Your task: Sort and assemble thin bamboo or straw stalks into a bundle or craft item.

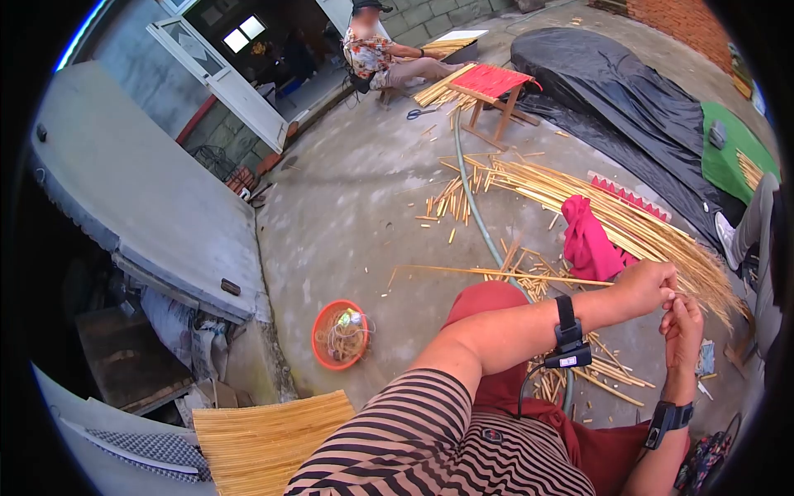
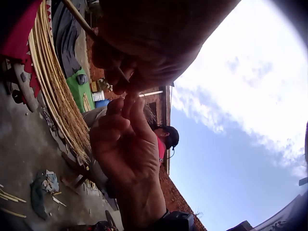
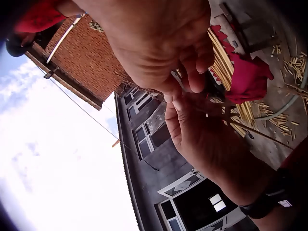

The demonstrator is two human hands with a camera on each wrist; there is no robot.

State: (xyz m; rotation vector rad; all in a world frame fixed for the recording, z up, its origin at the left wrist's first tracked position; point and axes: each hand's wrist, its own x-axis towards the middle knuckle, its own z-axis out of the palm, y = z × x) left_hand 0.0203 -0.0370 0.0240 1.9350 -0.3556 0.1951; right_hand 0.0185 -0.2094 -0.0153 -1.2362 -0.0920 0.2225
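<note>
My left hand (image 1: pixel 643 288) grips a long thin straw-coloured stalk (image 1: pixel 504 272), whose free length reaches leftward past my knee. Meeting it fingertip to fingertip, my right hand (image 1: pixel 683 324) has its thumb and forefinger pinched at the near end of the stalk. The left wrist view shows the stalk (image 2: pixel 79 18) entering the left fingers, with the right hand (image 2: pixel 126 144) just below. In the right wrist view the stalk (image 3: pixel 264 134) slants away behind the left hand (image 3: pixel 211 144). The fingers hide the stalk's tip.
Long stalks (image 1: pixel 579 194) lie past a pink cloth (image 1: pixel 585 240), with cut pieces scattered around a hose (image 1: pixel 473 198). An orange basket (image 1: pixel 316 335) and a stalk mat (image 1: pixel 265 442) are at left. A seated person (image 1: pixel 370 56) works beyond a red-topped stool (image 1: pixel 490 80).
</note>
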